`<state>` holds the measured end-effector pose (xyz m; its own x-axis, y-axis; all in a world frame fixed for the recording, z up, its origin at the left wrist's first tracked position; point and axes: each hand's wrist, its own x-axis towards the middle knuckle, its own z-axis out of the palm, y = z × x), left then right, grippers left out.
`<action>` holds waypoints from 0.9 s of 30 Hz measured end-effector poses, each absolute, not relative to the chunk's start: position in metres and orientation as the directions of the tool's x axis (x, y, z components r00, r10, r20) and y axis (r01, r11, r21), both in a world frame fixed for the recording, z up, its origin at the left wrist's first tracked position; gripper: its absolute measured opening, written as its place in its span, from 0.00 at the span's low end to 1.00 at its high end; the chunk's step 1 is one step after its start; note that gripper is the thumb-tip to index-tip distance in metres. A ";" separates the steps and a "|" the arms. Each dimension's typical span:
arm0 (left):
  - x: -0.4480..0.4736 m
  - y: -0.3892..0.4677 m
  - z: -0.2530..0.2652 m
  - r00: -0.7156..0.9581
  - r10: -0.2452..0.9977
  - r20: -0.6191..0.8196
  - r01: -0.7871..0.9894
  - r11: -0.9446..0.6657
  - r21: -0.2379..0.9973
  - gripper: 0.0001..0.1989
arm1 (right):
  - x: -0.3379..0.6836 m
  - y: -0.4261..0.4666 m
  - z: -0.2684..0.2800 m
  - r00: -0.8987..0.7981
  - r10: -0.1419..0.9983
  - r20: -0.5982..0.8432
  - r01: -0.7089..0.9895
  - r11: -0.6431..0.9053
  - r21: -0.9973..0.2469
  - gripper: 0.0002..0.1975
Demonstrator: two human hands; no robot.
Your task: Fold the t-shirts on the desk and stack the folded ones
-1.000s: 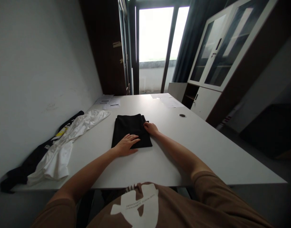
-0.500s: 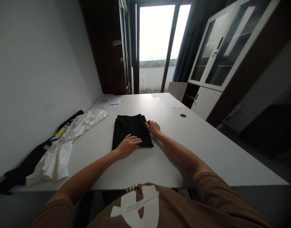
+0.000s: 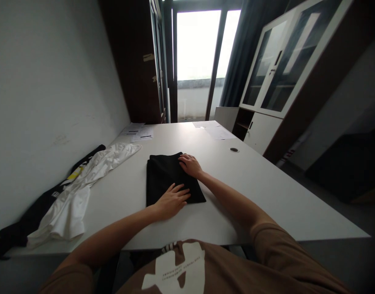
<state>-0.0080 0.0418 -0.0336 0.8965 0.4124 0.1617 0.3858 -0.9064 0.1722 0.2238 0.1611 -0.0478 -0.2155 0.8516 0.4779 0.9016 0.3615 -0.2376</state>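
A folded black garment [image 3: 167, 176] is lying on the white table [image 3: 255, 183], its long axis running away from the person, slightly angled. The left hand [image 3: 172, 200] is pressing flat, fingers spread, on its near edge. The right hand [image 3: 190, 165] is resting open on its far right corner.

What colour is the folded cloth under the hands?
Black, plain; the folded cloth shows best in the head view.
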 end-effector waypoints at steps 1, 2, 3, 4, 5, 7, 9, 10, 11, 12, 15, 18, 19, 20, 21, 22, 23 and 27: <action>-0.009 0.044 -0.033 0.900 0.407 0.155 0.376 -0.906 0.194 0.21 | 0.221 0.161 -0.050 -0.267 0.849 0.456 0.886 0.402 -0.230 0.20; -0.010 0.047 -0.033 0.900 0.405 0.159 0.369 -0.904 0.216 0.21 | 0.218 0.161 -0.052 -0.305 0.857 0.415 0.878 0.422 -0.226 0.21; -0.011 0.052 -0.031 0.894 0.412 0.176 0.368 -0.900 0.235 0.21 | 0.217 0.161 -0.056 -0.326 0.875 0.357 0.879 0.420 -0.225 0.22; -0.011 0.059 -0.030 0.880 0.429 0.205 0.377 -0.892 0.249 0.22 | 0.217 0.162 -0.060 -0.330 0.900 0.286 0.890 0.397 -0.223 0.24; -0.011 0.068 -0.029 0.857 0.456 0.240 0.396 -0.881 0.258 0.23 | 0.217 0.163 -0.063 -0.316 0.925 0.213 0.907 0.360 -0.217 0.26; -0.009 0.092 -0.030 0.800 0.524 0.292 0.461 -0.849 0.259 0.23 | 0.221 0.166 -0.069 -0.254 0.961 0.105 0.943 0.271 -0.196 0.30; -0.005 0.122 -0.035 0.752 0.602 0.269 0.556 -0.798 0.231 0.25 | 0.225 0.168 -0.073 -0.189 0.980 0.062 0.964 0.197 -0.181 0.33; -0.003 0.137 -0.040 0.722 0.651 0.237 0.615 -0.759 0.214 0.27 | 0.227 0.169 -0.074 -0.161 0.985 0.056 0.969 0.169 -0.181 0.33; -0.002 0.152 -0.047 0.685 0.700 0.201 0.670 -0.714 0.201 0.28 | 0.228 0.170 -0.074 -0.138 0.989 0.053 0.972 0.146 -0.186 0.34; -0.001 0.166 -0.053 0.653 0.738 0.169 0.713 -0.674 0.191 0.29 | 0.230 0.171 -0.075 -0.120 0.992 0.049 0.973 0.127 -0.194 0.34; -0.006 0.203 -0.074 0.576 0.809 0.117 0.789 -0.588 0.178 0.30 | 0.232 0.173 -0.075 -0.081 0.996 0.031 0.971 0.086 -0.224 0.35; -0.021 0.230 -0.087 0.489 0.864 0.120 0.843 -0.504 0.190 0.33 | 0.234 0.174 -0.076 -0.071 0.997 0.007 0.967 0.071 -0.243 0.36; -0.027 0.237 -0.089 0.444 0.889 0.108 0.869 -0.457 0.190 0.34 | 0.234 0.174 -0.076 -0.069 0.998 0.004 0.968 0.068 -0.244 0.36; -0.033 0.243 -0.090 0.398 0.913 0.091 0.893 -0.408 0.190 0.35 | 0.234 0.174 -0.076 -0.065 0.998 0.006 0.969 0.065 -0.240 0.36; -0.039 0.247 -0.090 0.358 0.931 0.077 0.911 -0.366 0.191 0.35 | 0.234 0.173 -0.076 -0.060 0.998 0.014 0.971 0.062 -0.231 0.36; -0.043 0.249 -0.090 0.331 0.941 0.068 0.922 -0.338 0.190 0.36 | 0.233 0.173 -0.074 -0.057 0.998 0.026 0.974 0.061 -0.219 0.35; -0.046 0.251 -0.091 0.314 0.947 0.065 0.928 -0.321 0.189 0.37 | 0.231 0.172 -0.073 -0.059 0.997 0.042 0.977 0.066 -0.204 0.35; -0.049 0.253 -0.094 0.315 0.945 0.087 0.929 -0.326 0.174 0.37 | 0.212 0.173 -0.063 -0.171 0.972 0.161 0.967 0.197 -0.161 0.33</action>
